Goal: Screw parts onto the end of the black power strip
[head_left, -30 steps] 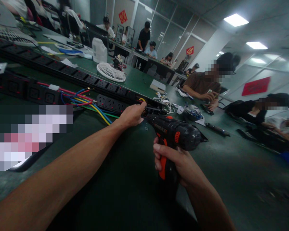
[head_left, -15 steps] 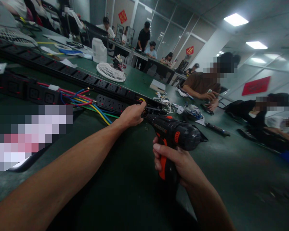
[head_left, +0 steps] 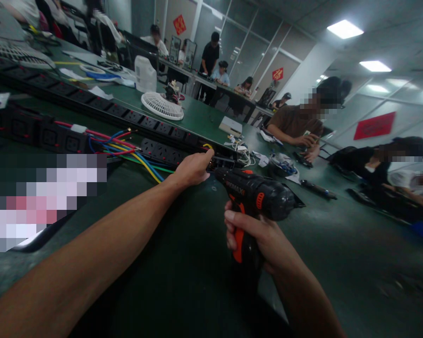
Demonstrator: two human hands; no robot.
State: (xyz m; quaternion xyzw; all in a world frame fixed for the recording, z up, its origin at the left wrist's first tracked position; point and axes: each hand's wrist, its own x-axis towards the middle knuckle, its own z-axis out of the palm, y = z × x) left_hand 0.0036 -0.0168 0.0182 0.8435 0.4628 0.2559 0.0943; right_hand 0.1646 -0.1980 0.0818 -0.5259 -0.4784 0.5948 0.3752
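Observation:
My right hand (head_left: 252, 234) is wrapped round the grip of a black and orange cordless drill (head_left: 257, 192). The drill's nose points left, close to the fingers of my left hand (head_left: 194, 168). That hand is closed on the end of a black power strip (head_left: 162, 152) with a row of sockets; its fingertips are partly hidden, as is the spot between hand and drill nose. Yellow, green and blue wires (head_left: 148, 166) run left from beside this strip. A longer black socket strip (head_left: 102, 104) lies just behind it.
More black socket units (head_left: 58, 134) with red wires lie at left, near a blurred-out bright object (head_left: 45, 202). Beyond are a white fan grille (head_left: 164, 105), a white jug (head_left: 145, 74) and bundled white cables (head_left: 246, 157). A co-worker (head_left: 299, 117) sits across the green table (head_left: 338, 244).
The drill's nose has shifted very slightly right, away from my left hand. Both hands otherwise keep their places and grips.

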